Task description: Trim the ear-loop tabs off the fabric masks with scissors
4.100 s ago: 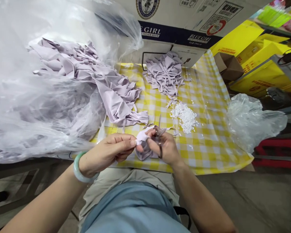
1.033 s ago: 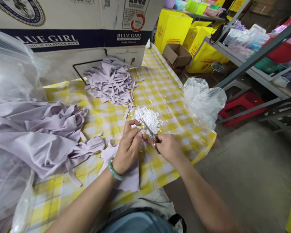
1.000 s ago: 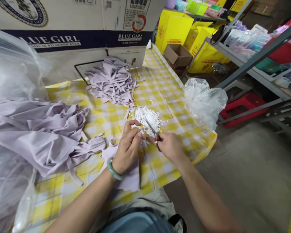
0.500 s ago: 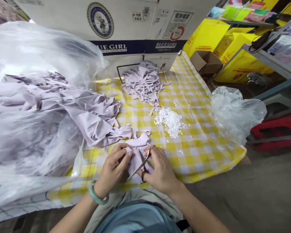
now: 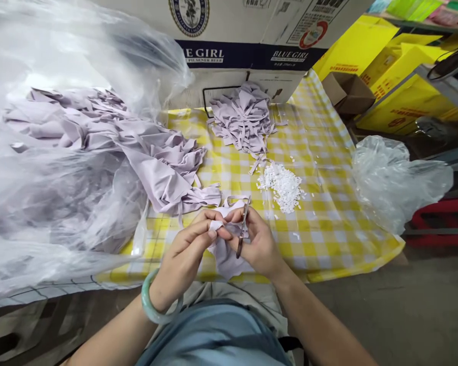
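Observation:
Close to the table's front edge, my left hand (image 5: pixel 193 243) pinches an edge of a pale lilac fabric piece (image 5: pixel 229 259), whose lower part hangs below the fingers. My right hand (image 5: pixel 260 244) has small scissors (image 5: pixel 243 229) hooked on it, blades pointing up and away from the cloth. Its fingertips also touch the fabric beside my left fingertips. A strap of the same fabric loops out beyond the hands. To the left lies a large heap of lilac fabric pieces (image 5: pixel 156 162); a smaller pile of them (image 5: pixel 244 119) sits farther back.
White snippets (image 5: pixel 282 185) are heaped on the yellow checked tablecloth (image 5: pixel 328 203). Clear plastic sheeting (image 5: pixel 61 198) surrounds the left heap. A beer carton (image 5: pixel 252 53) stands behind, and a clear plastic bag (image 5: pixel 397 178) hangs at the right edge. Yellow bags (image 5: pixel 359 46) stand beyond.
The scissors have swung from lying across the fabric to pointing upward in my right hand. My right fingers have come over to the fabric by my left fingertips. The view has shifted left.

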Demonstrator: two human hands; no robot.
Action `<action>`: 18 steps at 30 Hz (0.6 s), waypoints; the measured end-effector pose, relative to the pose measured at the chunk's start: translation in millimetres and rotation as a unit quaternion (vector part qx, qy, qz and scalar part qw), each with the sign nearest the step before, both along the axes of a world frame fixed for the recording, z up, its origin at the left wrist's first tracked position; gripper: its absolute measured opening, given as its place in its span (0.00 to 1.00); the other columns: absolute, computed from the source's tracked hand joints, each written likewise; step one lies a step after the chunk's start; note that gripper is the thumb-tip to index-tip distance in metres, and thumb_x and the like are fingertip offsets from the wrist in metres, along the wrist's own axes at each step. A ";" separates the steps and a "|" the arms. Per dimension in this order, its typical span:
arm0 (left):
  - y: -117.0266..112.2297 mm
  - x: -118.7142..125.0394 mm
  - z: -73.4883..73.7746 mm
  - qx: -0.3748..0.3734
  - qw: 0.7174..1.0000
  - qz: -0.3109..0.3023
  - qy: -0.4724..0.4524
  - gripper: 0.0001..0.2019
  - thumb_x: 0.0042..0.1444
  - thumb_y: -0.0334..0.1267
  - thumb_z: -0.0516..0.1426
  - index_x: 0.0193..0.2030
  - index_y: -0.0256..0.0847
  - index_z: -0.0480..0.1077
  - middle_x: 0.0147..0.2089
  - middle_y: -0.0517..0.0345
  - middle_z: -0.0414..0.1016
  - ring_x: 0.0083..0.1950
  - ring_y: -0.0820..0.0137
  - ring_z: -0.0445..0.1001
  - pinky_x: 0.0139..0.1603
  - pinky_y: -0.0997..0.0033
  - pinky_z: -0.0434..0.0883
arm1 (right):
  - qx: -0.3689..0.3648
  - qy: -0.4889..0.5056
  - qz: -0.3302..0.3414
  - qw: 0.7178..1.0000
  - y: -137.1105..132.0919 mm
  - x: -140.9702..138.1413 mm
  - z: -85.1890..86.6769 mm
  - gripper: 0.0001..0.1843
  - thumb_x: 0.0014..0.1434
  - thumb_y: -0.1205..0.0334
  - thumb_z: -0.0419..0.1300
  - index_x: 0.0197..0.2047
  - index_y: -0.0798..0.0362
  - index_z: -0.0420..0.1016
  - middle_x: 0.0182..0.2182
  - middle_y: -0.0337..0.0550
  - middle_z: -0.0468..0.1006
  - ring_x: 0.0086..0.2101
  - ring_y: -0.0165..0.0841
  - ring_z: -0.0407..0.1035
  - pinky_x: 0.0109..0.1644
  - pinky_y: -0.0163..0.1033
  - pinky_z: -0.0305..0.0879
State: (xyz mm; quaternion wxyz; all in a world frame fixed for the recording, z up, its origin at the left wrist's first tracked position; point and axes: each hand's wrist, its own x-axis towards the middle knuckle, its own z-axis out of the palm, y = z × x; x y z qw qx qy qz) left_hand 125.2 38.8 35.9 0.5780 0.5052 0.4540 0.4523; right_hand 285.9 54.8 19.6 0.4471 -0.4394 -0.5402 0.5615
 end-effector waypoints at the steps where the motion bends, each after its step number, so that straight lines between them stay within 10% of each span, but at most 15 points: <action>1: 0.3 1.1 0.2 -0.008 1.000 -0.001 -0.007 0.13 0.64 0.37 0.53 0.33 0.41 0.79 0.50 0.48 0.71 0.55 0.59 0.70 0.54 0.64 0.69 | 0.011 -0.016 -0.005 1.000 0.4 1.5 -0.2 0.14 0.53 0.59 0.67 0.36 0.50 0.65 0.35 0.37 0.71 0.36 0.29 0.67 0.43 0.35 0.66; 18: 1.7 8.8 16.3 0.062 0.994 -0.056 0.068 0.18 0.65 0.42 0.51 0.24 0.39 0.69 0.32 0.54 0.69 0.34 0.67 0.68 0.36 0.68 0.67 | 0.201 -0.294 0.100 0.929 2.2 44.5 21.4 0.28 0.53 0.37 0.64 0.21 0.53 0.66 0.21 0.38 0.67 0.29 0.33 0.62 0.38 0.41 0.57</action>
